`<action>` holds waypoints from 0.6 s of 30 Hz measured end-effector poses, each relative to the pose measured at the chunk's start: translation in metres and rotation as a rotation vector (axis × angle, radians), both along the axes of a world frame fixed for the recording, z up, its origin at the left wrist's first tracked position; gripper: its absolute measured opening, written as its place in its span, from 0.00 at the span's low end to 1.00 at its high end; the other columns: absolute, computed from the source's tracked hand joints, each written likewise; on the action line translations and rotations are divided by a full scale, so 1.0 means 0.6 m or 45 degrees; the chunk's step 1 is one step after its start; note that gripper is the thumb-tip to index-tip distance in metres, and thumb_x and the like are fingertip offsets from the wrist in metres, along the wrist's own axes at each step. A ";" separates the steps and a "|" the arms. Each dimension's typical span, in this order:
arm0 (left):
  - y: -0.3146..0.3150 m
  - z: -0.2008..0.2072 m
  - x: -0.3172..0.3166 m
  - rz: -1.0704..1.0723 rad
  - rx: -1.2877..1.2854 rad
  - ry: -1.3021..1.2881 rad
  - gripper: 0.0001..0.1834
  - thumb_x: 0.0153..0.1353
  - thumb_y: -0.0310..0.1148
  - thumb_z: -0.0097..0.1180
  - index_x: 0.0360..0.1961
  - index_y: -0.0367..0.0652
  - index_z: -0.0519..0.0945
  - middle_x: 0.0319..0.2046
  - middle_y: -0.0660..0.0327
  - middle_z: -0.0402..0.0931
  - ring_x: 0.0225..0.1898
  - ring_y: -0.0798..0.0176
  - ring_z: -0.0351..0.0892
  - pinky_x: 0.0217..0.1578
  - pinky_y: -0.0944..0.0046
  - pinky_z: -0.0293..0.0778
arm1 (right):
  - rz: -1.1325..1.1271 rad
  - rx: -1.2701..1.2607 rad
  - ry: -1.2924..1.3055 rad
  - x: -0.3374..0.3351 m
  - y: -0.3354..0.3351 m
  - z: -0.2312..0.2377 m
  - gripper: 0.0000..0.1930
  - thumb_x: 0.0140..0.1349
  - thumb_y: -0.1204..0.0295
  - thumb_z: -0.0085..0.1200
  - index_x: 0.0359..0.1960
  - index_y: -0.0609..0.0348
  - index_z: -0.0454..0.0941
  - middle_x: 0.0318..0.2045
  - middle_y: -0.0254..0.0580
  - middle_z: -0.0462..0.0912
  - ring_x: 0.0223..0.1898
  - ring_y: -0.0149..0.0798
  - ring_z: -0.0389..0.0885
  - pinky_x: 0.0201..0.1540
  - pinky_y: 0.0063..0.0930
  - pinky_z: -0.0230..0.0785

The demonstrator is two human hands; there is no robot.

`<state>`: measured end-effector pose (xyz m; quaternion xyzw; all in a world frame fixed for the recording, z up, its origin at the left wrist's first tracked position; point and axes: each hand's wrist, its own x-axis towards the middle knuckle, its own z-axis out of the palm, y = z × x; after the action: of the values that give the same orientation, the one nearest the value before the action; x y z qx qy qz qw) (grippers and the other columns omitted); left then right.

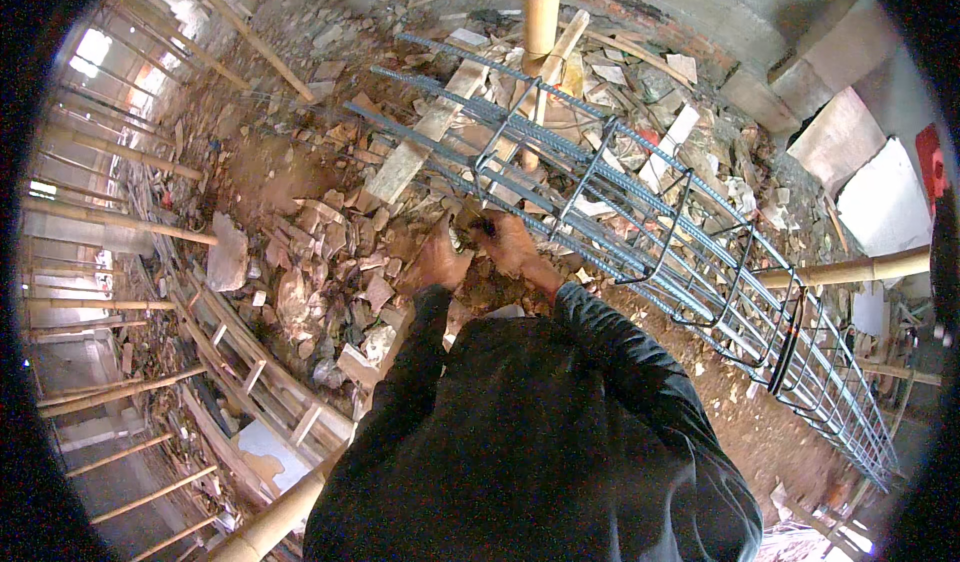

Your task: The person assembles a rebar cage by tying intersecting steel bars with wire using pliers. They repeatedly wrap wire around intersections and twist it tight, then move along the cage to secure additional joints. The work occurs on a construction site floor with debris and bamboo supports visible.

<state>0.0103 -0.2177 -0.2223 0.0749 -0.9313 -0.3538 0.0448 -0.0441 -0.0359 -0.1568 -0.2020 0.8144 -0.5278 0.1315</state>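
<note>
- Looking down through the head camera, I see my left hand [441, 260] and right hand [508, 244] close together, just ahead of my dark clothing [530, 442].
- My left hand is curled, its thumb side toward the right; something small and pale shows by its fingers, but I cannot tell what it is or whether I grip it.
- My right hand is bent inward with the fingers bunched and dark in shadow; I cannot tell whether they hold anything.
- The steel cage [585, 180] lies just beyond my hands and to their right, with my right hand at its near edge, close to the end with loose bar tips; whether I touch a bar is unclear.
- From there the cage runs slantwise down to the far right, its long ribbed bars ringed by square hoops.
- A pale plank [428, 144] lies crosswise beneath the bar tips, ahead of my left hand.
- Broken rubble [300, 252] covers the ground left of my hands and around the cage.
- Farther ahead, a bamboo post [541, 12] stands upright just past the cage.
- Off to the left, a wooden ladder [254, 375] lies near more bamboo poles [120, 224].
- On the far right, a white board [885, 197] leans near the wall.
</note>
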 end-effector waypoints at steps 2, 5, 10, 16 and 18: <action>0.003 0.002 0.005 0.001 -0.096 0.151 0.50 0.49 0.31 0.72 0.75 0.40 0.67 0.64 0.37 0.77 0.64 0.31 0.77 0.64 0.41 0.74 | 0.008 -0.015 -0.012 -0.002 -0.005 -0.002 0.14 0.68 0.71 0.64 0.51 0.65 0.86 0.39 0.60 0.89 0.41 0.58 0.89 0.46 0.50 0.78; 0.004 -0.002 0.011 0.034 -0.106 0.232 0.49 0.49 0.33 0.72 0.75 0.39 0.67 0.64 0.36 0.77 0.64 0.30 0.77 0.63 0.40 0.75 | 0.061 0.125 0.024 -0.010 -0.013 -0.005 0.15 0.64 0.71 0.66 0.51 0.63 0.87 0.41 0.59 0.89 0.41 0.59 0.89 0.47 0.49 0.80; 0.002 -0.023 0.004 0.097 -0.042 0.169 0.51 0.48 0.45 0.74 0.71 0.33 0.69 0.63 0.30 0.74 0.64 0.24 0.73 0.65 0.33 0.71 | 0.113 0.368 0.189 -0.014 -0.022 -0.043 0.15 0.61 0.69 0.67 0.50 0.57 0.89 0.43 0.58 0.89 0.45 0.63 0.88 0.50 0.52 0.80; 0.004 -0.008 0.004 0.140 0.095 0.004 0.54 0.49 0.43 0.73 0.76 0.35 0.62 0.57 0.32 0.80 0.55 0.27 0.82 0.53 0.36 0.79 | 0.116 0.538 0.355 -0.027 -0.047 -0.131 0.16 0.62 0.67 0.66 0.51 0.55 0.88 0.45 0.58 0.88 0.45 0.65 0.87 0.49 0.55 0.79; 0.006 0.006 0.010 0.072 0.076 0.146 0.55 0.49 0.44 0.74 0.76 0.35 0.61 0.53 0.32 0.81 0.51 0.27 0.83 0.50 0.35 0.80 | 0.070 0.475 0.226 -0.030 -0.052 -0.141 0.17 0.63 0.67 0.66 0.52 0.55 0.87 0.47 0.59 0.88 0.47 0.65 0.86 0.50 0.55 0.79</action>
<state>0.0162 -0.2141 -0.2189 0.0822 -0.9138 -0.3836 0.1058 -0.0622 -0.0670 -0.2413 -0.2419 0.9007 -0.3441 0.1086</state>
